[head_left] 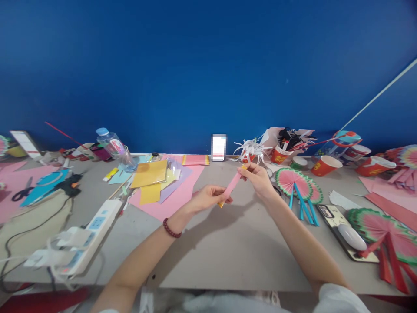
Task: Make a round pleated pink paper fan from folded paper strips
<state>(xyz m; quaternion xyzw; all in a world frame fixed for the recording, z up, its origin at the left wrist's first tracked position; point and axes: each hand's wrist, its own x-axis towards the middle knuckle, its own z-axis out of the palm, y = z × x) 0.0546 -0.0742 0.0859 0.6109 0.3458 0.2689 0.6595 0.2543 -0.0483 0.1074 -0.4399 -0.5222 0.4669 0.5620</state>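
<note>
On the left, a white power strip (pixel 97 228) lay slantwise on the grey table (pixel 234 256), and beyond it a plastic bottle (pixel 114 145) leaned toward the left. Next came a pile of yellow paper (pixel 151 173) on pink sheets, with a pink-and-yellow piece of paper (pixel 195 160) lying flat near the wall. The left hand (pixel 210 196), below a beaded bracelet (pixel 172 228) on the wrist, had its thumb and fingers closed around the lower end of a narrow pink paper strip (pixel 233 182). The strip was up in the air above the table, between the two hands, with its long axis slanting: the lower end pointed left and toward the person, the upper end right and toward the wall. A bit of yellow showed at each end. It looked folded, so it was likely very light, fairly stiff along its length but easy to crease or crush; a light pinch at the ends or along the folded edges would probably suit it best, and slipping seemed a small risk. The right hand (pixel 257 174) pinched the upper end between thumb and fingertips, with no clear gap showing. Further right lay a round paper fan (pixel 295 181) with blue handles.
</note>
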